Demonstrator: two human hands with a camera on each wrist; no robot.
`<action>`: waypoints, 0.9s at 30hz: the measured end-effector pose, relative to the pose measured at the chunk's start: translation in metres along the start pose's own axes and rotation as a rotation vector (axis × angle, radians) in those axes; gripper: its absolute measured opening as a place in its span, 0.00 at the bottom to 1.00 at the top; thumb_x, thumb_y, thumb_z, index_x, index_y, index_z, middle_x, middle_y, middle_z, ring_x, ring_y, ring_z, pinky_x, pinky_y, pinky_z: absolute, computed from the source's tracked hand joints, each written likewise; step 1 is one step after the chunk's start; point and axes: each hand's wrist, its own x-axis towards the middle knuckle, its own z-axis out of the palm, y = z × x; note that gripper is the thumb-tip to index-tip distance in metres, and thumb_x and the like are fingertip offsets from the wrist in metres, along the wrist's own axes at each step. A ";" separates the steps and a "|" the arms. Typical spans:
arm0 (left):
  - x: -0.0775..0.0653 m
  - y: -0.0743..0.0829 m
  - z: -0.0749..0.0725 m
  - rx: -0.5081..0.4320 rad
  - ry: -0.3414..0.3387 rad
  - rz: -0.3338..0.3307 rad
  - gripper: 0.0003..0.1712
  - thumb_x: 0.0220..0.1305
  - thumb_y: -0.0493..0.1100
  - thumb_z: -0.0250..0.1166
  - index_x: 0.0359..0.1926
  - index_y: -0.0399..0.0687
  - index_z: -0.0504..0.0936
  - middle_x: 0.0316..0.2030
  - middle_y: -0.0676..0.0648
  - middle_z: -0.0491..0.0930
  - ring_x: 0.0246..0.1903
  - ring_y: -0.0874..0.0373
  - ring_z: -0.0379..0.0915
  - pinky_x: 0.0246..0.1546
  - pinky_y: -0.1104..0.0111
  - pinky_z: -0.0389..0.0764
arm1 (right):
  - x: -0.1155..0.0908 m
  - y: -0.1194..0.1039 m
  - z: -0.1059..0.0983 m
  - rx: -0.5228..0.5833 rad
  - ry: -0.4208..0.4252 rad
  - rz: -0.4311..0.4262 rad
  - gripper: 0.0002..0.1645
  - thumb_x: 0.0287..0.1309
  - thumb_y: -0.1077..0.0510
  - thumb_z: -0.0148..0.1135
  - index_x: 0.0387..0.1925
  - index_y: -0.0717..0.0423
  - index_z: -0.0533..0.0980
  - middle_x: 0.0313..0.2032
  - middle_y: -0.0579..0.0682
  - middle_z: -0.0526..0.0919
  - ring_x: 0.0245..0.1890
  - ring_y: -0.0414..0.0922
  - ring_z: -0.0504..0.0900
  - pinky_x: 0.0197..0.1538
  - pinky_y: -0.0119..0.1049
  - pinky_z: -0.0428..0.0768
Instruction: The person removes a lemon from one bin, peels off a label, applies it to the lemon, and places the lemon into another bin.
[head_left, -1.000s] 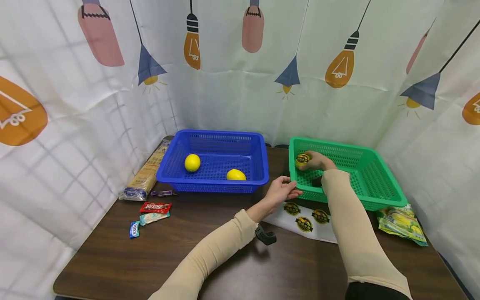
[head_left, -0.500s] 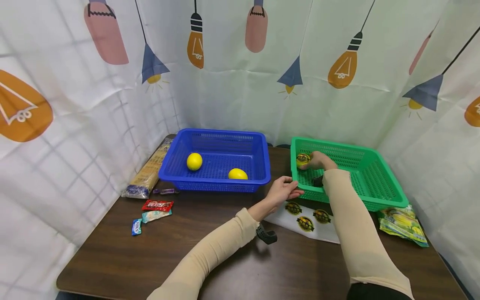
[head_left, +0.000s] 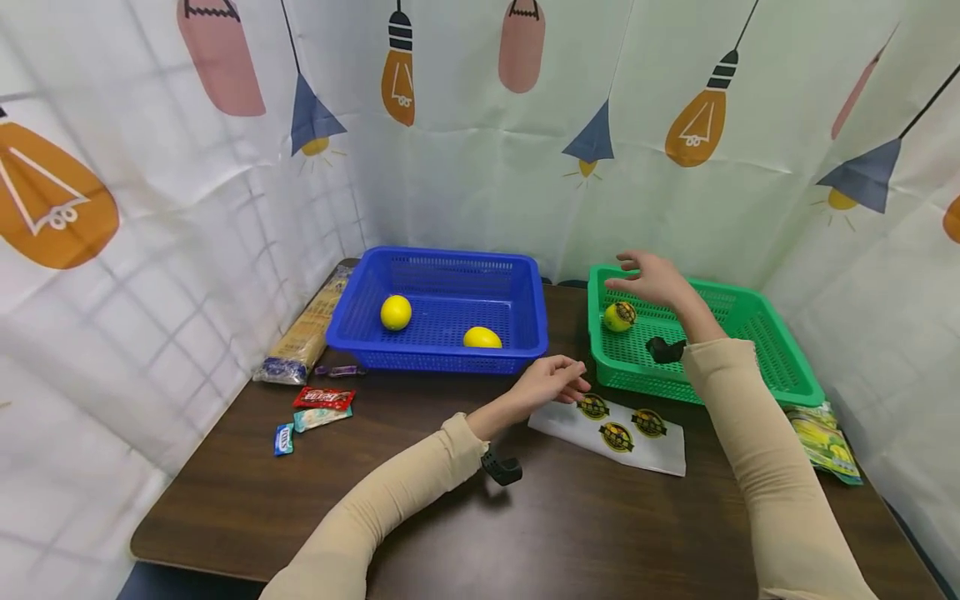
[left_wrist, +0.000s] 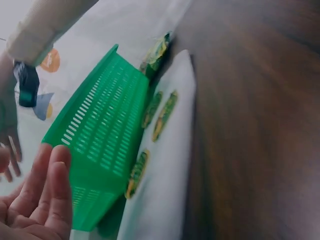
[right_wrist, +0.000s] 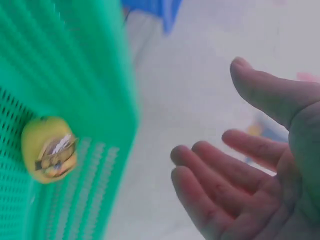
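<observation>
My right hand (head_left: 651,281) hovers above the green basket (head_left: 780,350), its fingers apart and holding nothing. Below it, a yellow lemon (head_left: 619,317) with a round black-and-gold sticker lies in the basket's left end; the right wrist view shows the sticker (right_wrist: 56,156) on its side. Just off the basket's front left corner is my left hand (head_left: 551,381), empty, with relaxed fingers. Under and beside that hand stretches a white sheet (head_left: 562,423) printed with matching round stickers. Two plain lemons, one at the left (head_left: 396,312) and one near the front (head_left: 482,337), lie in the blue basket (head_left: 435,358).
Along the left table edge lies a long clear packet (head_left: 303,333). Small wrapped snacks sit before it: a purple one (head_left: 340,371), a red one (head_left: 324,398), a pale teal one (head_left: 322,417) and a blue one (head_left: 283,439). A green-yellow bag (head_left: 828,446) lies at the right.
My right hand has let go of the stickered lemon and risen out of the green basket. The left hand has come off the basket's rim and drawn slightly left.
</observation>
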 end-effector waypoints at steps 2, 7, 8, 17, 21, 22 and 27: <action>-0.008 -0.003 -0.004 0.049 -0.041 0.008 0.27 0.76 0.52 0.54 0.60 0.33 0.74 0.50 0.31 0.84 0.37 0.54 0.87 0.50 0.54 0.86 | -0.016 -0.009 0.006 0.016 0.057 -0.059 0.40 0.68 0.42 0.58 0.72 0.58 0.62 0.67 0.67 0.72 0.64 0.64 0.75 0.62 0.61 0.76; -0.030 -0.014 -0.017 0.140 -0.086 0.034 0.23 0.75 0.50 0.55 0.56 0.35 0.77 0.45 0.33 0.86 0.33 0.57 0.86 0.44 0.58 0.87 | -0.062 -0.025 0.046 0.110 0.144 -0.191 0.27 0.66 0.44 0.63 0.61 0.50 0.75 0.52 0.57 0.85 0.47 0.55 0.87 0.46 0.47 0.85; -0.034 -0.017 -0.020 0.152 -0.093 0.039 0.22 0.74 0.50 0.55 0.55 0.35 0.77 0.43 0.34 0.86 0.33 0.57 0.85 0.42 0.59 0.87 | -0.071 -0.027 0.058 0.142 0.143 -0.210 0.24 0.65 0.45 0.63 0.59 0.49 0.76 0.49 0.55 0.87 0.44 0.53 0.87 0.42 0.44 0.85; -0.076 -0.027 -0.046 0.325 -0.179 0.057 0.18 0.74 0.48 0.56 0.50 0.37 0.80 0.40 0.38 0.87 0.31 0.57 0.84 0.35 0.67 0.85 | -0.123 -0.025 0.162 0.351 -0.093 -0.242 0.21 0.63 0.49 0.66 0.53 0.56 0.79 0.36 0.50 0.88 0.29 0.42 0.85 0.29 0.30 0.83; -0.082 -0.020 -0.055 0.379 -0.201 0.087 0.18 0.74 0.48 0.57 0.50 0.38 0.80 0.41 0.38 0.87 0.34 0.49 0.86 0.37 0.63 0.86 | -0.130 -0.017 0.180 0.410 -0.155 -0.171 0.21 0.63 0.49 0.66 0.52 0.57 0.78 0.37 0.53 0.88 0.28 0.42 0.85 0.28 0.31 0.83; -0.083 -0.017 -0.058 0.396 -0.207 0.099 0.18 0.74 0.48 0.57 0.51 0.38 0.80 0.41 0.39 0.87 0.35 0.48 0.85 0.38 0.61 0.86 | -0.131 -0.016 0.181 0.419 -0.155 -0.163 0.21 0.63 0.49 0.66 0.52 0.57 0.79 0.37 0.53 0.88 0.28 0.42 0.85 0.28 0.32 0.83; -0.086 0.004 -0.079 0.509 -0.253 0.204 0.15 0.75 0.47 0.56 0.51 0.42 0.81 0.42 0.42 0.87 0.37 0.51 0.83 0.44 0.58 0.85 | -0.127 -0.022 0.177 0.423 -0.091 -0.170 0.21 0.63 0.50 0.66 0.52 0.58 0.79 0.39 0.55 0.88 0.31 0.47 0.86 0.30 0.30 0.83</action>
